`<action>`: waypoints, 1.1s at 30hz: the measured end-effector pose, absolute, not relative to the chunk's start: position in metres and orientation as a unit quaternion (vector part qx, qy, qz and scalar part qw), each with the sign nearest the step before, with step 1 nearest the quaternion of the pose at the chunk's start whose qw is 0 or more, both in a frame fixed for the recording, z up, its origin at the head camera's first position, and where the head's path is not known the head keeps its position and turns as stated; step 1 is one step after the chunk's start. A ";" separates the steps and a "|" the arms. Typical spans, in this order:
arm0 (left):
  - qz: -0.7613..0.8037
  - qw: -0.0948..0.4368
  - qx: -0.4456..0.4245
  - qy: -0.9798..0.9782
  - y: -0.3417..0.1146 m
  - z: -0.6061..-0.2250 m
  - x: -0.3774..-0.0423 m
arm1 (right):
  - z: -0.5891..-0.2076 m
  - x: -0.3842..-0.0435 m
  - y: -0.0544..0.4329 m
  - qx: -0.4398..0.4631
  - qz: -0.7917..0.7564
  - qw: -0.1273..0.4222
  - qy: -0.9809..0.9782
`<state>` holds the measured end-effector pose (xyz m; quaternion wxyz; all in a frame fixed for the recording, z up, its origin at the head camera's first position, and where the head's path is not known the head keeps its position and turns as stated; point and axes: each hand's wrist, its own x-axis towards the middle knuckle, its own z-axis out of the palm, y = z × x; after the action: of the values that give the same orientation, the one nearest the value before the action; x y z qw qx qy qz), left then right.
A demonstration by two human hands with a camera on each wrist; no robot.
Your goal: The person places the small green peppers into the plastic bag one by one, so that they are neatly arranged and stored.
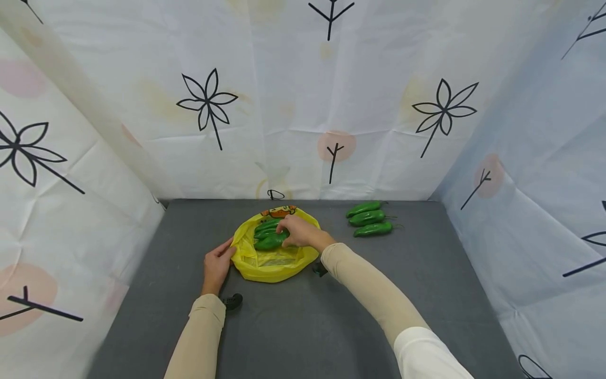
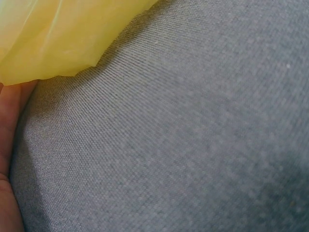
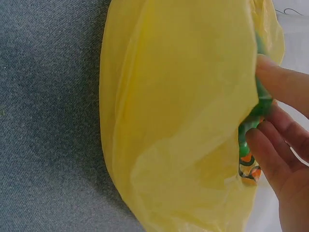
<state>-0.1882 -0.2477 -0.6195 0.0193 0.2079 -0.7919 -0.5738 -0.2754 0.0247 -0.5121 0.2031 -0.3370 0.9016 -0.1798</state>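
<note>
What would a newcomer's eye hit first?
Probably the bright yellow bag on the dark grey table, mouth open, green peppers inside. The right hand reaches into it; the left hand holds its left rim. Three loose peppers lie to the right, near the back edge.

A yellow bag (image 1: 266,275), orange print at its far rim, gapes upward as glossy green peppers (image 1: 269,242) lie side by side inside, toward the left.
</note>
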 end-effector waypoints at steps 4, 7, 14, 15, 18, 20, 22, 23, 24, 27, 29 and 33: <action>-0.573 0.019 0.209 -0.792 -0.247 -0.619 -0.188 | -0.512 -0.274 0.027 -0.335 -0.180 0.204 0.902; -0.570 0.019 0.208 -0.795 -0.247 -0.618 -0.187 | -0.512 -0.273 0.028 -0.341 -0.174 0.197 0.902; -0.568 0.014 0.208 -0.796 -0.247 -0.619 -0.186 | -0.509 -0.269 0.032 -0.345 -0.176 0.186 0.903; -0.567 0.016 0.207 -0.797 -0.247 -0.620 -0.187 | -0.507 -0.269 0.033 -0.343 -0.176 0.181 0.905; -0.563 0.022 0.204 -0.800 -0.247 -0.621 -0.188 | -0.501 -0.266 0.037 -0.335 -0.168 0.152 0.915; -0.561 0.022 0.206 -0.802 -0.248 -0.622 -0.189 | -0.499 -0.263 0.038 -0.328 -0.152 0.123 0.924; -0.561 0.023 0.206 -0.801 -0.249 -0.622 -0.189 | -0.498 -0.261 0.040 -0.320 -0.141 0.094 0.932; -0.561 0.023 0.207 -0.801 -0.250 -0.622 -0.189 | -0.498 -0.260 0.041 -0.316 -0.134 0.082 0.936; -0.562 0.023 0.207 -0.800 -0.250 -0.622 -0.189 | -0.498 -0.260 0.042 -0.313 -0.124 0.070 0.939; -0.563 0.024 0.208 -0.800 -0.250 -0.621 -0.189 | -0.499 -0.259 0.046 -0.302 -0.107 0.052 0.946; -0.562 0.023 0.211 -0.800 -0.249 -0.621 -0.189 | -0.500 -0.258 0.050 -0.292 -0.092 0.042 0.951; -0.558 0.019 0.211 -0.802 -0.249 -0.620 -0.188 | -0.504 -0.257 0.059 -0.265 -0.091 0.024 0.960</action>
<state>-0.1876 -0.2485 -0.6197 0.0192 0.2108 -0.8022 -0.5583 -0.2567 0.0588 -0.5036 0.0237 -0.2655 0.9596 -0.0906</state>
